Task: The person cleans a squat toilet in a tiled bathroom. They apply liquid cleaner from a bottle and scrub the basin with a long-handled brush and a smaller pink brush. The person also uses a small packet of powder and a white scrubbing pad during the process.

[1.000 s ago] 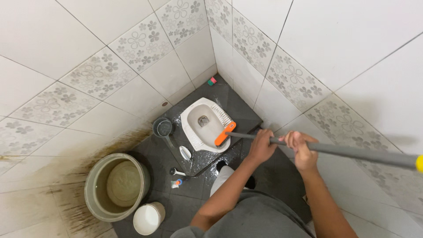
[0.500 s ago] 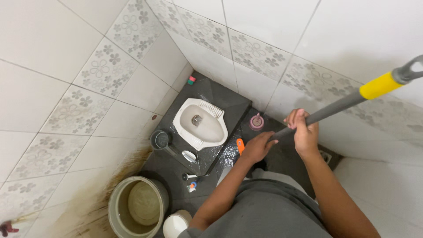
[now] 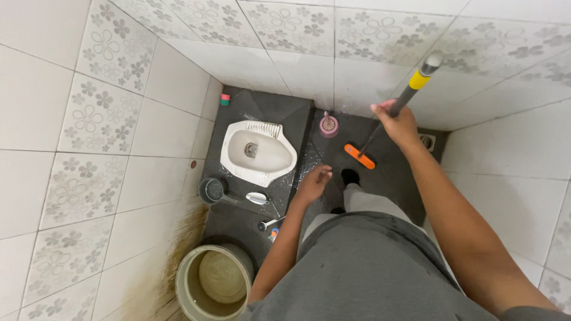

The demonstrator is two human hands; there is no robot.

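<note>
The right hand (image 3: 397, 126) has its fingers wrapped round the grey handle of a long scrubbing brush (image 3: 386, 112), gripping it below the yellow band; the handle slants down to the orange brush head (image 3: 360, 156), which rests on the dark floor (image 3: 389, 178) to the right of the raised step; the left hand (image 3: 313, 183) hangs free above the wet edge of that step, fingers loosely curled and holding nothing; the white squat toilet (image 3: 257, 151) sits on the step, with a pink toilet-brush holder (image 3: 328, 125) just beyond its right side near the wall; a small dark dipper (image 3: 212, 190) stands by the toilet's near left corner; a large grey bucket (image 3: 213, 277) stands lower left against the stained tile wall.
</note>
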